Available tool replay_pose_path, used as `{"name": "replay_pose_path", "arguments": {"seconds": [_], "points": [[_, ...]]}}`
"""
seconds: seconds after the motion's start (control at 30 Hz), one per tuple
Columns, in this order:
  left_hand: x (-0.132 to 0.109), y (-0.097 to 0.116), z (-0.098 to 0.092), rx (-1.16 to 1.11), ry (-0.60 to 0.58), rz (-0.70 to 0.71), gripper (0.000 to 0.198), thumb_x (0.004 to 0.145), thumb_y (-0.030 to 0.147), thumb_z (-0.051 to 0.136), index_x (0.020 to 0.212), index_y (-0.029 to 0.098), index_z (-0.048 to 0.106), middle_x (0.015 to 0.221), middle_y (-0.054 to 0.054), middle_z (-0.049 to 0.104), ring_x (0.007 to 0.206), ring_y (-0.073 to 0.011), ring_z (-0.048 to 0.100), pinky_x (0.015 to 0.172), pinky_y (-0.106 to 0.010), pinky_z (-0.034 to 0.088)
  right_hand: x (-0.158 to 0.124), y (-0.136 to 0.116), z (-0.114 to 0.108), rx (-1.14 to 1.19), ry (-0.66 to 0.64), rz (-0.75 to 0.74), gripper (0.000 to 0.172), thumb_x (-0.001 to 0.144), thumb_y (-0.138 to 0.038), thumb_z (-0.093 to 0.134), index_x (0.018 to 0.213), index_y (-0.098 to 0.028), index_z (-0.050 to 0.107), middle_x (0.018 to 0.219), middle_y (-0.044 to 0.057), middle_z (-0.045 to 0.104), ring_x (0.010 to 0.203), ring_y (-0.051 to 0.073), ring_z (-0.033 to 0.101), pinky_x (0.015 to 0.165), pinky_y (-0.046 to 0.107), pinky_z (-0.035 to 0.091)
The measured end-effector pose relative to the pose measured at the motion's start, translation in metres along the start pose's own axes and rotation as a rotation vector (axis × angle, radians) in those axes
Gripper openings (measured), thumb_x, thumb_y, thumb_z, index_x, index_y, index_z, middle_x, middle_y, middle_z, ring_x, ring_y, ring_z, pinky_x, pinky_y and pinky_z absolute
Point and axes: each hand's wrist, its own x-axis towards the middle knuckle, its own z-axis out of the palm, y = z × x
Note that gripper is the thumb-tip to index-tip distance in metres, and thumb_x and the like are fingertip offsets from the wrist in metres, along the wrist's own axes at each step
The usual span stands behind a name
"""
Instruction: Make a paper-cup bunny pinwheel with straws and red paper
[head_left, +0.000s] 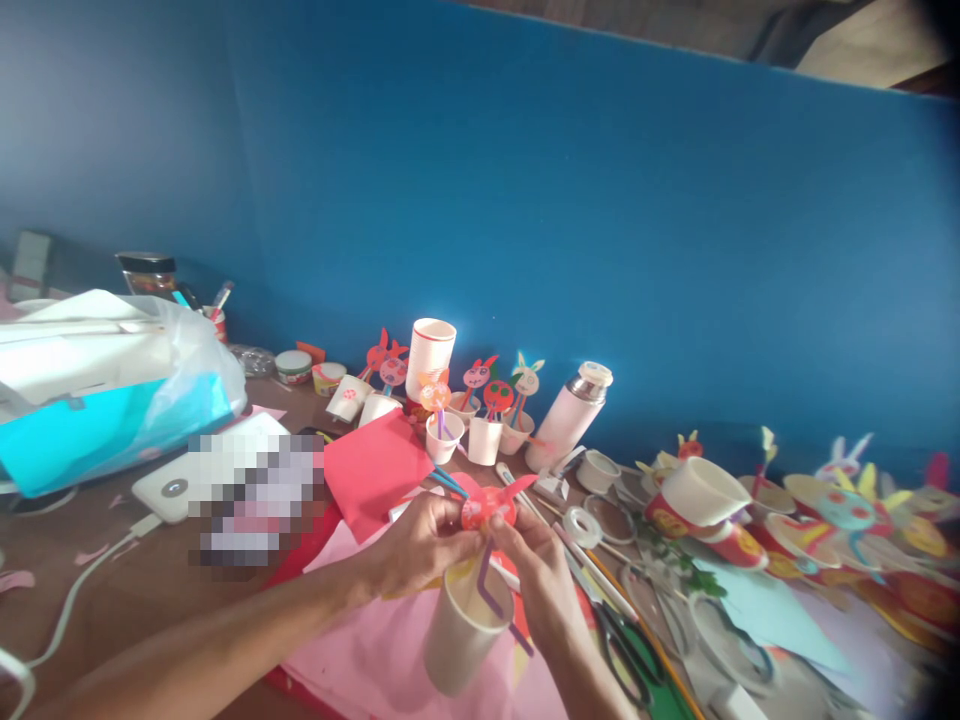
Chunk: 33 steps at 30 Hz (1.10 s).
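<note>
Between the fingers of both hands is a red paper bunny face [484, 508] with long ears. My left hand [431, 535] pinches its left edge and my right hand [525, 545] pinches its lower right side. Just below it, a bent purple straw [489, 590] reaches down to the rim of a white paper cup [465, 640]; whether it is fixed to the face I cannot tell. The cup stands on pink paper [352, 650]. Beside my left fingers the ends of blue straws [448, 482] show. A pair of scissors [626, 650] lies right of my right wrist.
Several finished paper-cup figures [486, 440] stand at the back near a pink flask [566, 415]. More cups and figures [705, 490] crowd the right. Red paper [379, 465], a clear tape roll [581, 527], a white charger with cable [176, 490] and a blue bag [112, 430] lie around.
</note>
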Motion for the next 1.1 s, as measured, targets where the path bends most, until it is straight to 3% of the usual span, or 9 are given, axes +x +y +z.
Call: {"name": "replay_pose_path", "arguments": {"seconds": [0.3, 0.57, 0.87, 1.1], "points": [[0.0032, 0.0024, -0.0028, -0.182, -0.028, -0.069, 0.026, 0.075, 0.035, 0.066, 0.083, 0.010, 0.069, 0.074, -0.004, 0.062, 0.071, -0.0150, 0.056, 0.065, -0.024, 0.042, 0.0036, 0.0011, -0.0039, 0.041, 0.054, 0.073, 0.023, 0.077, -0.041, 0.065, 0.073, -0.018, 0.062, 0.066, -0.002, 0.060, 0.062, 0.011, 0.054, 0.060, 0.021, 0.043], [0.0053, -0.0003, -0.0064, -0.085, -0.008, -0.070, 0.030, 0.076, 0.037, 0.065, 0.081, 0.007, 0.067, 0.074, -0.005, 0.061, 0.070, -0.0154, 0.055, 0.064, -0.025, 0.041, 0.0047, 0.0011, -0.0020, -0.030, 0.122, 0.048, 0.028, 0.065, -0.040, 0.074, 0.064, -0.016, 0.060, 0.062, 0.000, 0.060, 0.057, 0.012, 0.052, 0.057, 0.023, 0.041], [0.0061, 0.0040, -0.0072, -0.199, -0.042, -0.058, 0.026, 0.078, 0.033, 0.064, 0.087, 0.009, 0.069, 0.083, -0.010, 0.069, 0.080, -0.0203, 0.063, 0.076, -0.031, 0.046, 0.0049, -0.0038, -0.0071, -0.063, 0.048, 0.038, 0.028, 0.074, -0.042, 0.067, 0.066, -0.015, 0.063, 0.062, -0.002, 0.059, 0.059, 0.009, 0.050, 0.059, 0.019, 0.040], [0.0053, -0.0006, -0.0062, -0.113, 0.072, -0.090, 0.034, 0.073, 0.040, 0.067, 0.083, 0.008, 0.068, 0.078, -0.009, 0.067, 0.075, -0.0208, 0.061, 0.069, -0.030, 0.047, 0.0056, -0.0052, -0.0061, -0.196, 0.114, 0.054, 0.029, 0.066, -0.042, 0.071, 0.064, -0.014, 0.063, 0.058, -0.001, 0.058, 0.054, 0.011, 0.049, 0.055, 0.022, 0.038]]}}
